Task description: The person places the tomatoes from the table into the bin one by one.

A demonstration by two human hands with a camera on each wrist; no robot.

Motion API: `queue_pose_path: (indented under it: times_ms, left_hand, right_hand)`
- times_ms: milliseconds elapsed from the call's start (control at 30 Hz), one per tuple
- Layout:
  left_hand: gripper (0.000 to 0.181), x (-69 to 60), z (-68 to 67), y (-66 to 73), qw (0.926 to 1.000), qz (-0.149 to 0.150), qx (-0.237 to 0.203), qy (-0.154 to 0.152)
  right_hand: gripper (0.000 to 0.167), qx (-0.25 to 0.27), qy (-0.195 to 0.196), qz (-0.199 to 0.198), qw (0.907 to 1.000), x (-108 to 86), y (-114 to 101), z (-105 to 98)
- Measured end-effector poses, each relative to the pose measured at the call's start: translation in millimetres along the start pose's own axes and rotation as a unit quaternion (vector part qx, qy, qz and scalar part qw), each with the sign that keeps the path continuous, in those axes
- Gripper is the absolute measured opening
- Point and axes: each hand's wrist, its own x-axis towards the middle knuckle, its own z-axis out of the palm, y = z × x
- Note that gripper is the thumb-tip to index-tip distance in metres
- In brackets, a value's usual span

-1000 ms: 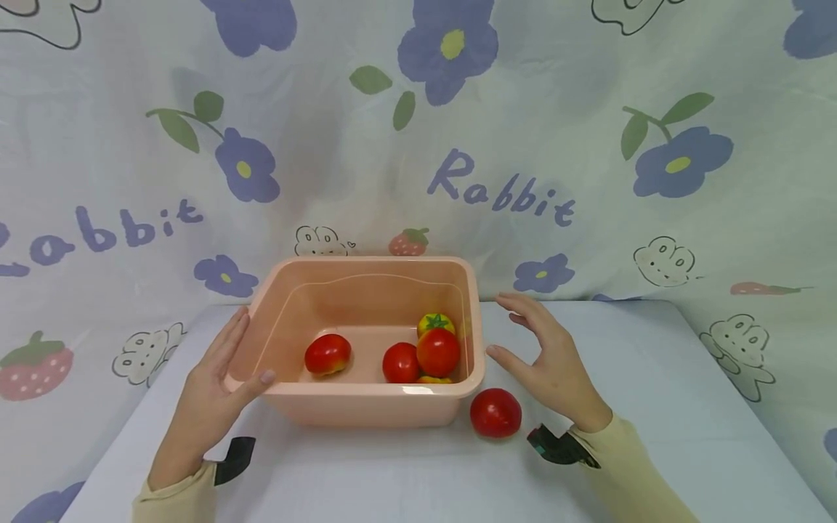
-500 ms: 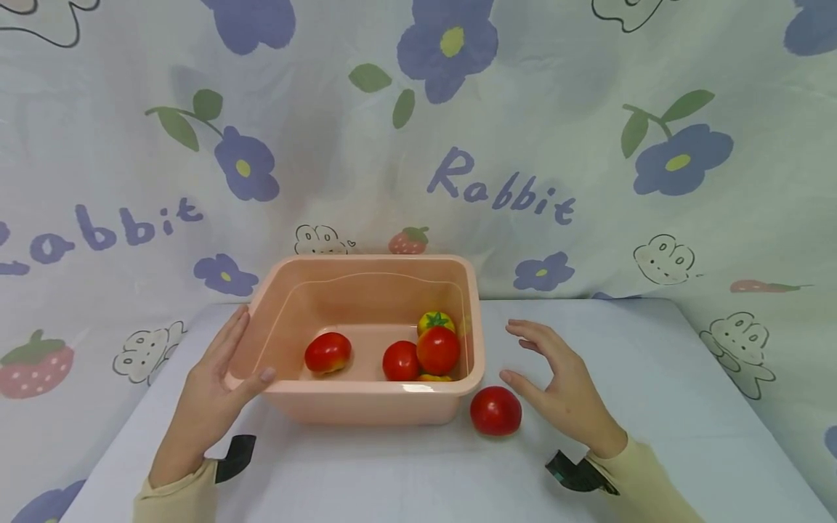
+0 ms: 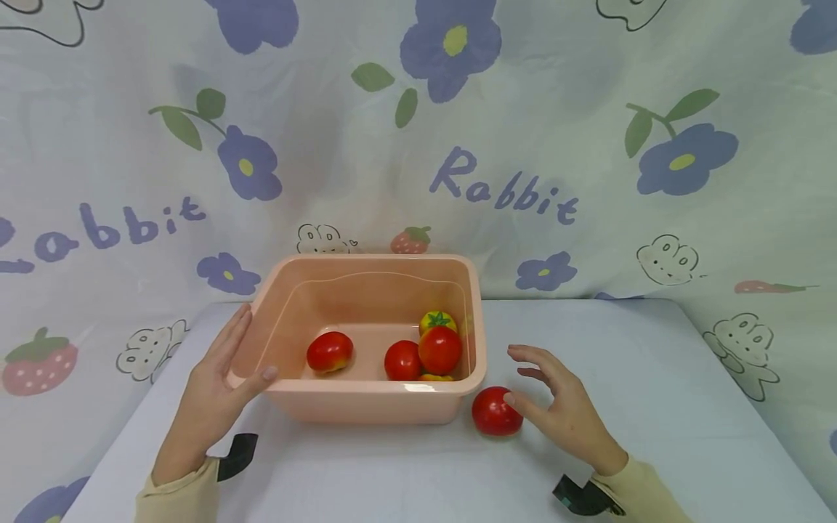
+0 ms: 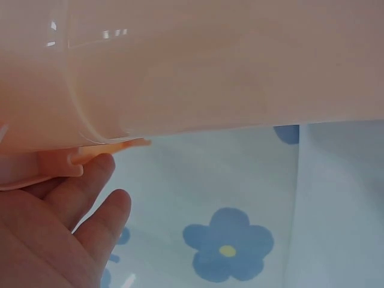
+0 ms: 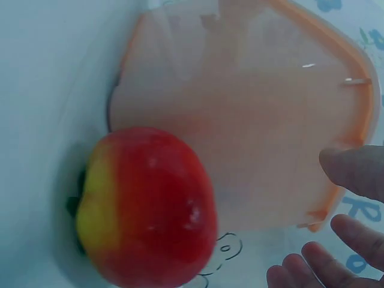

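Observation:
A pink plastic bin (image 3: pixel 366 403) stands on the table; inside lie several red tomatoes, among them one on the left (image 3: pixel 330 352) and one stacked at the right (image 3: pixel 440 350). My left hand (image 3: pixel 212 396) holds the bin's near left corner, thumb over the rim and fingers along the outside. In the left wrist view its fingertips (image 4: pixel 96 174) lie under the rim. My right hand (image 3: pixel 569 407) is spread beside a loose tomato (image 3: pixel 493 412) at the bin's near right corner. Its thumb overlaps the tomato's edge in the head view; the right wrist view shows the tomato (image 5: pixel 150 207) apart from the fingers.
A white table (image 3: pixel 392 479) carries the bin. Behind it hangs a curtain (image 3: pixel 366 167) printed with flowers, rabbits and lettering. A dark wrist camera (image 3: pixel 238 456) sits at my left wrist, another dark camera (image 3: pixel 584 496) at my right.
My right hand has moved right and nearer to me, lowering beside the loose tomato until its thumb overlaps it. The left hand and the bin have stayed in place.

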Motion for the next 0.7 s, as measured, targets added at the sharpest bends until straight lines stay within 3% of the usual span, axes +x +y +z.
queue_pose_path:
  times_ms: [433,700]
  left_hand:
    - [0.089,0.5,-0.1,0.1,1.0000,-0.004,-0.004,-0.004]
    - [0.090,1.3,-1.2,2.5,1.0000,-0.001,0.003,-0.008]
  right_hand:
    - [0.060,0.063,-0.012,0.028,0.9975,-9.3,22,11]
    - [0.060,0.111,-0.041,0.059,0.9912,-11.9,38,19]
